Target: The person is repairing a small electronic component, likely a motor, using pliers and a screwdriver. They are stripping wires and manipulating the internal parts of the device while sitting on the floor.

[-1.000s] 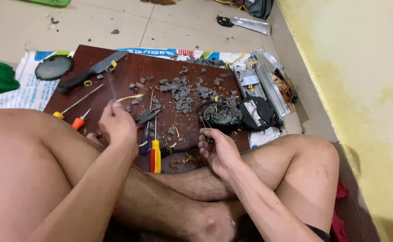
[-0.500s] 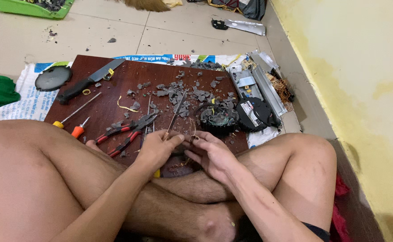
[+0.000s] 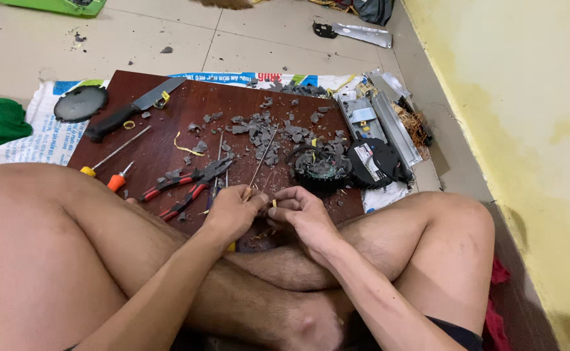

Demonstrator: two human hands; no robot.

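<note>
Thin wire strand (image 3: 262, 159), slanting up from over the wooden board (image 3: 168, 140), now pinched in the joined grips of left hand (image 3: 231, 211) and right hand (image 3: 301, 211), the left having quit the red-handled pliers (image 3: 184, 188) beside it.

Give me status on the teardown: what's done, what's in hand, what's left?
Done: grey broken fragments litter the wooden board; pliers lie set down. In hand: left hand and right hand pinch a thin wire strand. Left: the round black fan part looks only partly stripped.
</note>
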